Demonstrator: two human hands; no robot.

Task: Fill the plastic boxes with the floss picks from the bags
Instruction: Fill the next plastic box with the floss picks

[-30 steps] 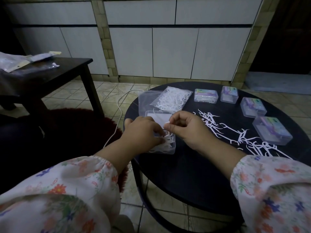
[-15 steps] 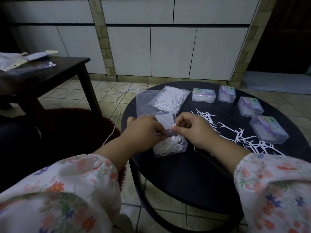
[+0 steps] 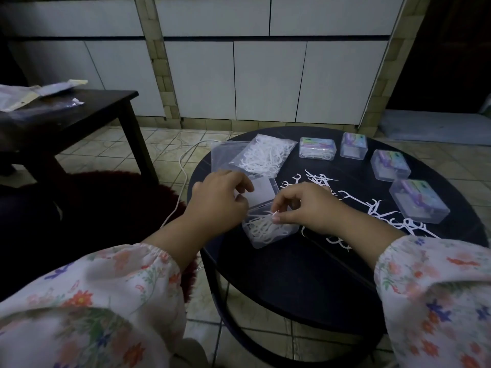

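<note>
An open clear plastic box (image 3: 271, 232) full of white floss picks sits on the round black table (image 3: 292, 266), its lid (image 3: 261, 192) raised behind it. My left hand (image 3: 220, 200) grips the box's left side. My right hand (image 3: 308, 205) pinches a white floss pick over the box. A clear bag of floss picks (image 3: 263, 155) lies behind the box on top of an empty bag (image 3: 225, 155). Loose floss picks (image 3: 372, 208) are strewn to the right. Several closed filled boxes (image 3: 317, 151) (image 3: 419, 200) line the table's far right.
A dark side table (image 3: 79, 112) with empty plastic wrappers (image 3: 32, 94) stands at the left. A white cable (image 3: 183, 166) runs over the tiled floor beside a dark red rug (image 3: 106, 197). White cabinets stand behind.
The open box has slid a little to the right, showing more of the picks in it. My right hand has come down over the box with a pick; my left hand has shifted to its left edge.
</note>
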